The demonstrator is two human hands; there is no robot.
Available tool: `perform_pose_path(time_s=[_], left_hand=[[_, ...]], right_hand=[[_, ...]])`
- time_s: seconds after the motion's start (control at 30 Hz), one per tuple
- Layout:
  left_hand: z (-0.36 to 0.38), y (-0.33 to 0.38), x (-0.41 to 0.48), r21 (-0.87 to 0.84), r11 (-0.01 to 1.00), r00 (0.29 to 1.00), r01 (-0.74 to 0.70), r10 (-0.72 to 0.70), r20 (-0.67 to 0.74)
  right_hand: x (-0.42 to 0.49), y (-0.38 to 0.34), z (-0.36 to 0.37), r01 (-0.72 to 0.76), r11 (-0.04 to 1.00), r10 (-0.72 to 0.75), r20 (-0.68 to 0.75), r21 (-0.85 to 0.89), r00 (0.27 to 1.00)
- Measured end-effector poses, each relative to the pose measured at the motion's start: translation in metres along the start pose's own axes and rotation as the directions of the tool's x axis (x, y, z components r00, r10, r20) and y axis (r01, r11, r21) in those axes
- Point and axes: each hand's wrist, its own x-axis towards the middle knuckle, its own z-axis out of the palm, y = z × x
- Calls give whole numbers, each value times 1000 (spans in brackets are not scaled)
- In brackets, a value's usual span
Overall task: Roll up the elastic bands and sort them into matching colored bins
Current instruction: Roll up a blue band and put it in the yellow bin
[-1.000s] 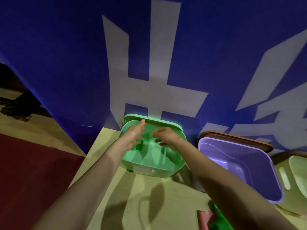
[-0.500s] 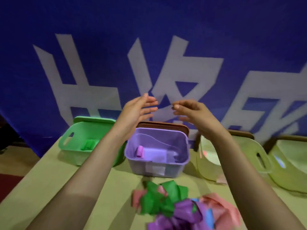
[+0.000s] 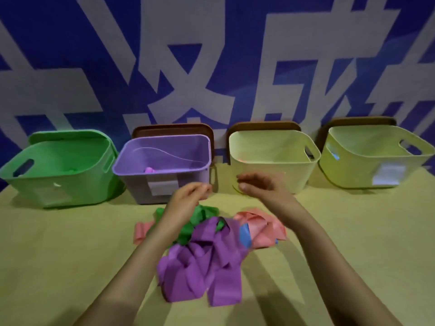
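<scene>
A heap of loose elastic bands lies mid-table: purple bands (image 3: 204,262) in front, green bands (image 3: 202,215) behind them, pink bands (image 3: 261,227) to the right and a blue band (image 3: 244,236) between. Along the back stand a green bin (image 3: 70,184), a purple bin (image 3: 164,151) with a rolled purple band (image 3: 149,170) inside, and two pale yellow bins (image 3: 270,175) (image 3: 367,170). My left hand (image 3: 188,198) and my right hand (image 3: 261,184) hover over the heap with relaxed fingers, holding nothing.
A blue wall with large white characters (image 3: 211,67) rises right behind the bins. Brown lids (image 3: 174,130) lean behind the purple and yellow bins. The yellow tabletop (image 3: 58,255) spreads bare to the left and right of the heap.
Both hands left the green bin, swung right and dropped low over the heap of bands. The view swung right and down, showing all the bins.
</scene>
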Motion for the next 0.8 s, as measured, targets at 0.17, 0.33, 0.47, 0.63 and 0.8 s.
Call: perform_pose_path(time_s=[0.17, 0.33, 0.47, 0.63, 0.8], left_hand=[[-2, -73, -12, 222, 955, 975, -198, 169, 143], [4, -110, -26, 316, 890, 945, -328, 302, 129], [4, -98, -37, 137, 952, 941, -274, 295, -163], [-9, -63, -41, 183, 922, 917, -340, 368, -152], [7, -48, -47, 361, 888, 953, -286, 304, 7]], right_hand=[[-5, 73, 10, -49, 736, 87, 23, -675, 996], [-29, 112, 16, -84, 661, 0, -112, -746, 994], [-49, 105, 13, -76, 848, -65, -244, -524, 968], [-51, 79, 10, -34, 892, -62, -198, -450, 978], [-48, 36, 15, 184, 896, -257, -134, -404, 957]])
